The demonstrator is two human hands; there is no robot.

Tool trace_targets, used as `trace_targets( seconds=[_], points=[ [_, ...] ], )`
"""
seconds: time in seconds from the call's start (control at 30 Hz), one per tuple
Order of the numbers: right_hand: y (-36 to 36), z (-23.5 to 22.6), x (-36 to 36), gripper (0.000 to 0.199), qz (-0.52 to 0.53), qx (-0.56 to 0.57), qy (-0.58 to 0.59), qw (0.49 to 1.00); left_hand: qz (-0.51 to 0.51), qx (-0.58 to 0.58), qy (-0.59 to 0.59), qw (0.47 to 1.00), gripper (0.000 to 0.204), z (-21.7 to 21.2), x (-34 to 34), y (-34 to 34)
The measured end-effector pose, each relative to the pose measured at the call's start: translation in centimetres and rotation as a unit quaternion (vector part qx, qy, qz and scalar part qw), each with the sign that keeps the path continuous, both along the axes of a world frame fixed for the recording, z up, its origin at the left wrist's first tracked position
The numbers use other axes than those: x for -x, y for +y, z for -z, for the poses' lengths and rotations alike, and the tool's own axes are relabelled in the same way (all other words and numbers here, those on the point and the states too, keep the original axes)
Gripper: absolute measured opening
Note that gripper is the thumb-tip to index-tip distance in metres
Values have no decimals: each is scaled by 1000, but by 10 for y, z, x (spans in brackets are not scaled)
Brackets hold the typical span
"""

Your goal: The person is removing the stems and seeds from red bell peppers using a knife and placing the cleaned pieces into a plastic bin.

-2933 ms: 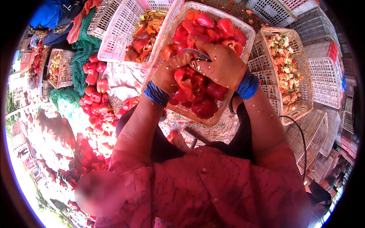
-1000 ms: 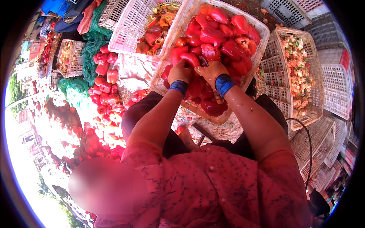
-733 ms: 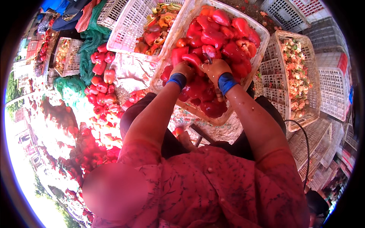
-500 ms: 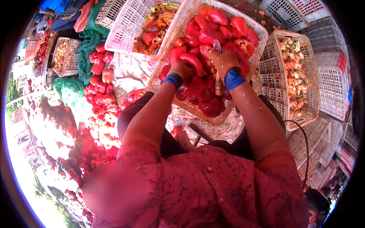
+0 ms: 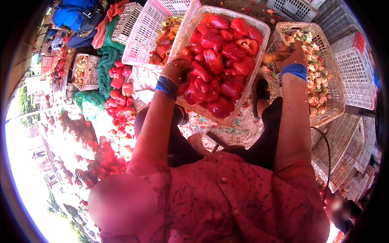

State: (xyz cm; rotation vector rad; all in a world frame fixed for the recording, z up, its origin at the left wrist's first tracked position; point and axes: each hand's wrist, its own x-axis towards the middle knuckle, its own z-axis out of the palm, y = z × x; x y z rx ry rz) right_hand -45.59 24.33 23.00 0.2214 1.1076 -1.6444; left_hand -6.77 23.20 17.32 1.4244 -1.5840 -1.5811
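My right hand (image 5: 292,56), with a blue band at the wrist, is over the crate of pepper cores (image 5: 338,97) on the right. It is closed on a wooden-handled knife (image 5: 274,58), whose handle points left; the blade cannot be made out. Something green shows at its fingers, perhaps a stem. My left hand (image 5: 175,72), also blue-banded, is at the left side of the pale crate (image 5: 264,32) of red bell peppers (image 5: 212,60). Its fingers are curled and partly hidden, so what they hold does not show.
Another white crate (image 5: 135,44) with pepper pieces stands left of the pepper crate. Whole red peppers (image 5: 119,99) are heaped on the ground at left, beside green netting (image 5: 106,71). Stacked crates (image 5: 352,77) line the right side. A black cable (image 5: 327,150) curves past my right arm.
My right hand has moved with the knife from the pepper crate rightward to the crate of cores. My left hand has drawn back left to the pepper crate's edge.
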Motion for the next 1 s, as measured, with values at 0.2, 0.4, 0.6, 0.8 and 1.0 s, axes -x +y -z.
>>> trace_targets(
  seconds=[0.2,0.4,0.6,0.8,1.0],
  points=[
    [22,0,119,56,183,20,-45,982,274,232,49,932,27,-75,167,-44],
    [6,5,104,47,107,57,25,992,294,105,278,908,23,-120,232,-40],
    [-4,59,116,31,-78,141,317,935,189,22,-241,952,19,-72,101,-25],
    [-4,21,28,21,-100,123,263,952,471,342,-548,601,22,84,-8,-24],
    [-8,-2,-39,25,-77,18,24,997,431,289,-602,607,22,64,18,-42]
  ],
)
